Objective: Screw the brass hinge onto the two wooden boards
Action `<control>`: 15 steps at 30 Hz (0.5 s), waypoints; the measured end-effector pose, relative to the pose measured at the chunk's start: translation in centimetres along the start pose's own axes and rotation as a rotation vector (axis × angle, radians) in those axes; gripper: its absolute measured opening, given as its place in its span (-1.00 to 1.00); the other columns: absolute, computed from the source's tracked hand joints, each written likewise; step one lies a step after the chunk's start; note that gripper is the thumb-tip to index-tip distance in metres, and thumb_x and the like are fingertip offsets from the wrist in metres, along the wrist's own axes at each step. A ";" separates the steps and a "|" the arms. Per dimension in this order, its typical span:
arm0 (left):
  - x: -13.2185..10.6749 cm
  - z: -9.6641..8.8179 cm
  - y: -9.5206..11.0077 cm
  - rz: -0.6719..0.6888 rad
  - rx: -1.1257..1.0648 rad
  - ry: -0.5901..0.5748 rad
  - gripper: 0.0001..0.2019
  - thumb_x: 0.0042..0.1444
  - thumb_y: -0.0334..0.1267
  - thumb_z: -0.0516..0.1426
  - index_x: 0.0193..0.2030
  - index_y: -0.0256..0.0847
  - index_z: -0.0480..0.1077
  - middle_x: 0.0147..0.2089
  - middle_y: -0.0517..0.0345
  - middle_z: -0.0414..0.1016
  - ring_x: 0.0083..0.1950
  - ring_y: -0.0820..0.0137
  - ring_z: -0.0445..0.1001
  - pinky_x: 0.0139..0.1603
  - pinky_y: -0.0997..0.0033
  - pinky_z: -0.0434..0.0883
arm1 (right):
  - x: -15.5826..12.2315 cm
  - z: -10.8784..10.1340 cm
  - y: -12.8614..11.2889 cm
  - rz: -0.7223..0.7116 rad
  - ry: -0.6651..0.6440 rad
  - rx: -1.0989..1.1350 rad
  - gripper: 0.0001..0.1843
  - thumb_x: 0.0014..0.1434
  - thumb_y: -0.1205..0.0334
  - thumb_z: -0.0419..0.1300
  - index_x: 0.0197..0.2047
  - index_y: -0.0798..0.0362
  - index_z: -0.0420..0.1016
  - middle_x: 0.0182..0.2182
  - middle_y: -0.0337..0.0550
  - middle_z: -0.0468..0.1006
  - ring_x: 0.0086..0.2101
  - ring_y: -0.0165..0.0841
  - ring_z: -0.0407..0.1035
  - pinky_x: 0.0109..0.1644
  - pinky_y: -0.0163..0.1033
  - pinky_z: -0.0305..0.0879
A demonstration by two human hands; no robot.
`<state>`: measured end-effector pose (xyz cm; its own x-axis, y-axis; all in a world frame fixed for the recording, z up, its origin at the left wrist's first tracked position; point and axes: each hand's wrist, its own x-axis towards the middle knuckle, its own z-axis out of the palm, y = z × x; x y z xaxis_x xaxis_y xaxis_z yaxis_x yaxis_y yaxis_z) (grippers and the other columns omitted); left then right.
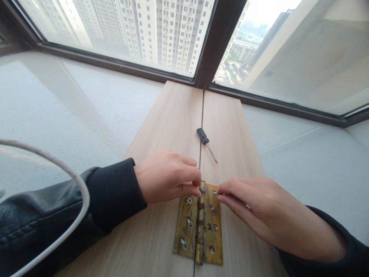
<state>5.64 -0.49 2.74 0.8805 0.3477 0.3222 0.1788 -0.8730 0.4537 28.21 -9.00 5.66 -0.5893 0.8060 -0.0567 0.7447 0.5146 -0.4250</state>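
Brass-coloured hinge (201, 222) lay below left hand (170, 176), curled, contents unclear; right hand (253, 207) pinched screw (215, 193), seemingly starting it; next move likely called for straight seating.

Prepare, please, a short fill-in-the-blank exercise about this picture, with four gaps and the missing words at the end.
1. The metal hinge lies across ____ wooden boards.
2. The right hand touches a screw on the hinge's ____ leaf.
3. The tool lying on the boards beyond the hinge is a ____.
4. The cable passing in front of the left sleeve is ____ in colour.

Missing words: two; right; screwdriver; white.
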 end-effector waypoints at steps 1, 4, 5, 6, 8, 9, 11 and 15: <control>0.0 0.1 0.1 0.005 0.029 -0.003 -0.84 0.16 -0.20 0.17 -0.37 -0.24 0.46 -0.47 0.23 0.41 -0.49 0.52 0.34 -0.51 0.49 0.21 | 0.0 -0.1 0.0 -0.001 0.001 0.000 -0.72 0.40 0.31 -0.10 -0.18 0.11 0.42 -0.42 -0.19 0.41 -0.44 -0.33 0.32 -0.39 -0.21 0.18; 0.2 0.3 0.4 0.008 0.152 -0.036 -0.81 0.18 -0.19 0.13 -0.38 -0.24 0.40 -0.45 0.23 0.42 -0.51 0.48 0.33 -0.57 0.44 0.13 | 0.1 -0.3 -0.1 -0.012 -0.005 0.034 -0.72 0.38 0.36 -0.11 -0.15 0.12 0.42 -0.39 -0.17 0.38 -0.40 -0.32 0.31 -0.37 -0.21 0.20; 0.2 0.4 0.5 0.006 0.195 -0.050 -0.80 0.19 -0.19 0.11 -0.40 -0.24 0.37 -0.46 0.23 0.42 -0.52 0.48 0.33 -0.60 0.42 0.09 | 0.1 -0.4 -0.1 -0.020 -0.004 0.062 -0.71 0.36 0.39 -0.12 -0.14 0.12 0.42 -0.35 -0.15 0.38 -0.38 -0.33 0.32 -0.35 -0.21 0.22; 0.3 0.4 0.6 0.010 0.238 -0.061 -0.79 0.20 -0.19 0.11 -0.41 -0.23 0.35 -0.47 0.24 0.41 -0.54 0.47 0.31 -0.63 0.41 0.05 | 0.2 -0.4 -0.1 -0.036 0.006 0.094 -0.70 0.34 0.43 -0.13 -0.14 0.11 0.42 -0.31 -0.13 0.39 -0.35 -0.34 0.33 -0.32 -0.22 0.24; 0.4 0.4 0.8 0.045 0.326 -0.061 -0.77 0.21 -0.18 0.09 -0.43 -0.22 0.32 -0.49 0.25 0.39 -0.57 0.46 0.29 -0.66 0.39 -0.04 | 0.4 -0.5 0.0 -0.065 0.055 0.161 -0.68 0.30 0.48 -0.12 -0.17 0.09 0.43 -0.24 -0.13 0.40 -0.31 -0.38 0.34 -0.28 -0.26 0.26; 0.4 0.4 0.8 0.074 0.369 -0.054 -0.76 0.21 -0.16 0.09 -0.43 -0.21 0.31 -0.50 0.25 0.37 -0.57 0.45 0.29 -0.67 0.38 -0.07 | 0.4 -0.5 0.0 -0.071 0.084 0.185 -0.69 0.27 0.50 -0.10 -0.20 0.09 0.44 -0.24 -0.15 0.41 -0.31 -0.40 0.34 -0.27 -0.28 0.26; 0.4 0.4 0.9 0.119 0.442 -0.030 -0.74 0.23 -0.13 0.06 -0.44 -0.20 0.30 -0.50 0.24 0.36 -0.57 0.42 0.30 -0.68 0.36 -0.10 | 0.6 -0.6 0.1 -0.064 0.134 0.226 -0.73 0.21 0.52 -0.03 -0.28 0.08 0.45 -0.27 -0.19 0.43 -0.33 -0.44 0.34 -0.28 -0.32 0.24; 0.2 0.5 0.8 0.124 0.476 0.022 -0.63 0.27 -0.07 -0.02 -0.50 -0.21 0.28 -0.54 0.22 0.33 -0.59 0.42 0.29 -0.68 0.36 -0.08 | 0.7 -0.9 0.5 -0.018 0.203 0.358 -0.77 0.09 0.56 0.09 -0.35 0.05 0.46 -0.34 -0.25 0.48 -0.35 -0.44 0.37 -0.25 -0.35 0.25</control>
<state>6.22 -1.24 2.73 0.8993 0.2337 0.3696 0.2581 -0.9660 -0.0173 28.48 -7.92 6.23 -0.5004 0.8577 0.1181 0.5580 0.4238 -0.7135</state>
